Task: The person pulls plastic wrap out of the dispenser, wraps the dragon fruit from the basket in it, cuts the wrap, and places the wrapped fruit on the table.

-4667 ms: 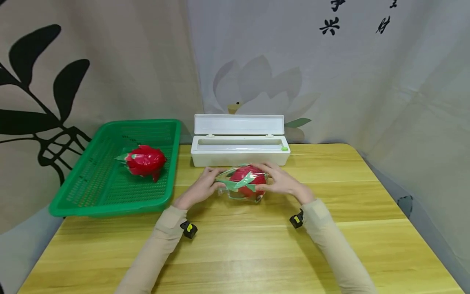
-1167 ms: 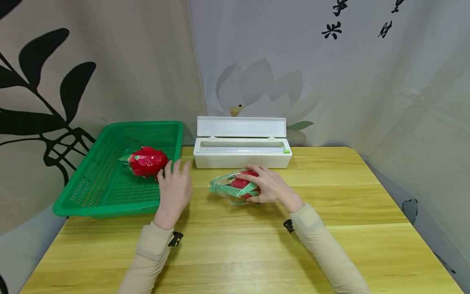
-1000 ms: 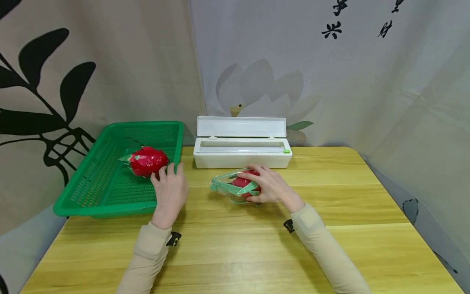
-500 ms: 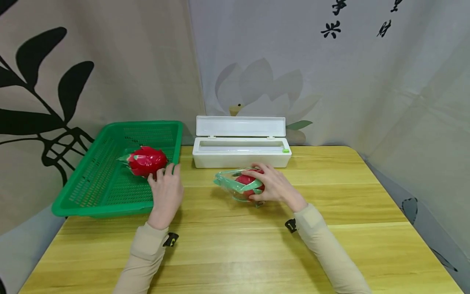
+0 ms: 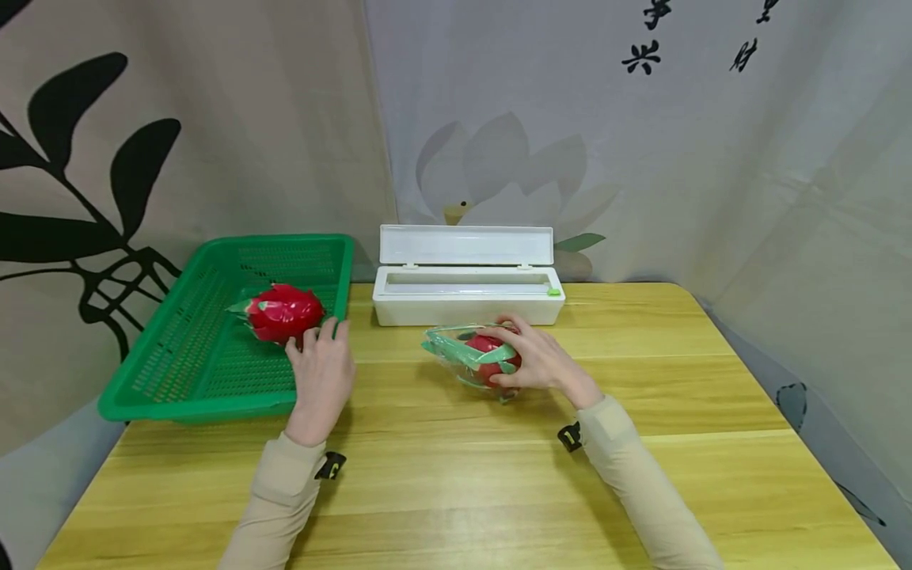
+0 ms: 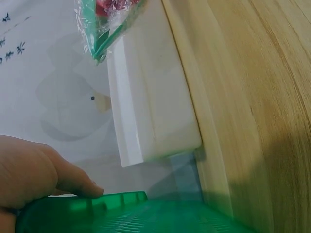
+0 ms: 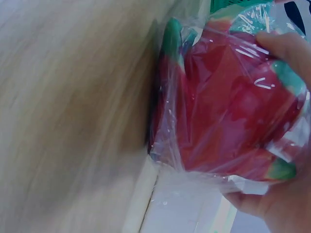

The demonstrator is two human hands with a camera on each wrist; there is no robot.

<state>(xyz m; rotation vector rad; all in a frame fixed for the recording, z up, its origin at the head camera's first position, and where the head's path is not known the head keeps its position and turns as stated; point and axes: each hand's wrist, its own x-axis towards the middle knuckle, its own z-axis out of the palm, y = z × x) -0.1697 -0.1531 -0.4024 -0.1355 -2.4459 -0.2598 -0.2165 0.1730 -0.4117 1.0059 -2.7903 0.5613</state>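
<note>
One wrapped dragon fruit (image 5: pixel 283 312) is already placed in the green basket (image 5: pixel 171 380); the basket's near corner is touched by the left hand (image 5: pixel 322 372), fingers extended. The second wrapped fruit (image 5: pixel 476 358) is gripped by the right hand (image 5: pixel 539 360) on the table (image 5: pixel 499 491), not yet binned.

Bright, even light; soft shadows; both wrist views blurred.
</note>
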